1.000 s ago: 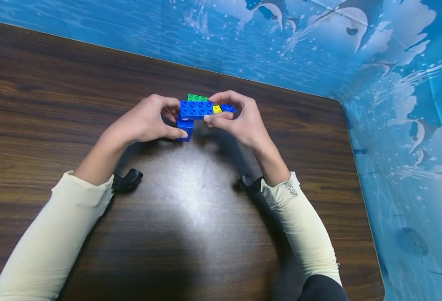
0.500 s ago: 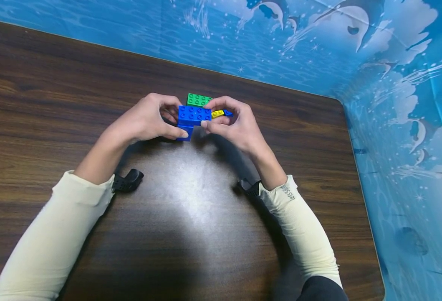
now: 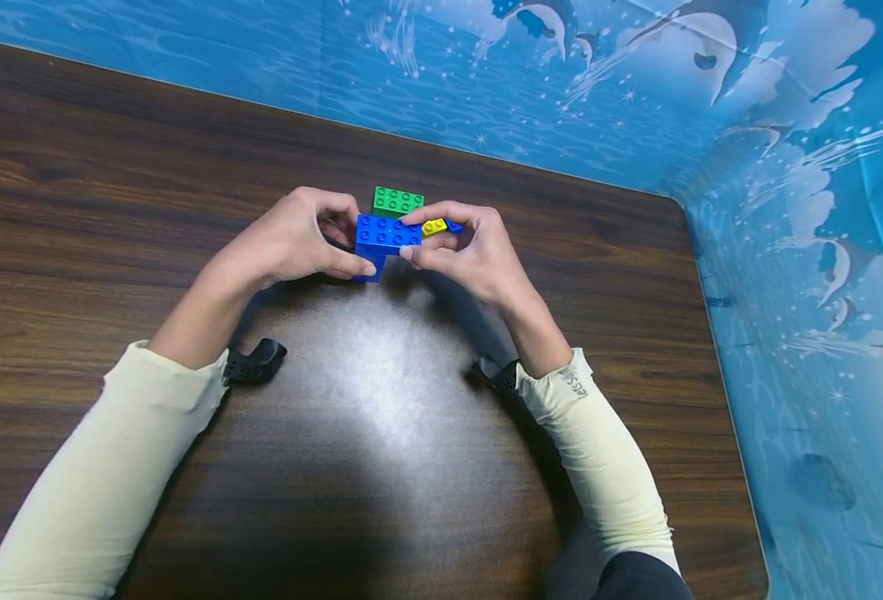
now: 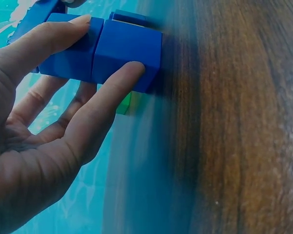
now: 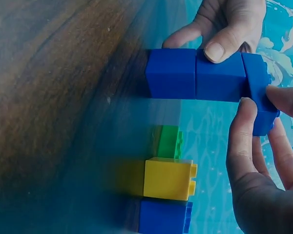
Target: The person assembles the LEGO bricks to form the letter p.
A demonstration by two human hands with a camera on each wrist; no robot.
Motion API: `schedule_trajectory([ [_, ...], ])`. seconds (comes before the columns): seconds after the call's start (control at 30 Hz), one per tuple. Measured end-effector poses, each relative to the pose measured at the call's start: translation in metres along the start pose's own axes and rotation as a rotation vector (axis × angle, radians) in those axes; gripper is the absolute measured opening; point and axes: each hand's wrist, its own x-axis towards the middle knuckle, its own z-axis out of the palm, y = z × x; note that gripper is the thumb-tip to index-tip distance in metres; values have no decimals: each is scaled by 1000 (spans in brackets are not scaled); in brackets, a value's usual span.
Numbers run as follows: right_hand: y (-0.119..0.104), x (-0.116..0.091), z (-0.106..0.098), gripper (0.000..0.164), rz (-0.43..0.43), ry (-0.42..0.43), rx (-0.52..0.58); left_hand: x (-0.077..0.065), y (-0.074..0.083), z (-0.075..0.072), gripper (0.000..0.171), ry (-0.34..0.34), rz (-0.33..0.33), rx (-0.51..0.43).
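Two square blue building blocks, the lower block (image 5: 170, 74) and the upper block (image 5: 219, 80), stand stacked on the table. My left hand (image 3: 287, 237) steadies this stack, thumb on the near side and fingers behind. Across the top lies a long blue eight-stud brick (image 3: 381, 236), jutting out to the right past the stack. My right hand (image 3: 479, 250) pinches that overhanging end between thumb and fingers. In the right wrist view the long brick sits against the upper block; whether its studs are fully pressed in I cannot tell.
Behind the stack lies a green brick (image 3: 398, 200) on the wooden table (image 3: 411, 467). A yellow block (image 5: 168, 179) and another blue block (image 5: 163, 217) stand to its right, partly behind my right hand in the head view. A blue dolphin-print curtain (image 3: 441, 75) borders the table.
The long blue brick has come down and slightly toward me onto the stack, with my right hand moving along with it. More of the green brick shows. My left hand stays nearly still.
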Motion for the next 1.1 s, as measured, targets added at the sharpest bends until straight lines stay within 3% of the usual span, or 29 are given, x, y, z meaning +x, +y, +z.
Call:
schedule_trajectory([
  [0.53,-10,-3,-1,29,11,43,-109,-1,5,3,34,18,13,52],
  [0.83,-15,-3,2,26,15,63,-241,-1,5,4,36,31,25,95],
  [1.1,-16,-2,1,26,33,44,-236,1,2,6,36,20,30,110],
])
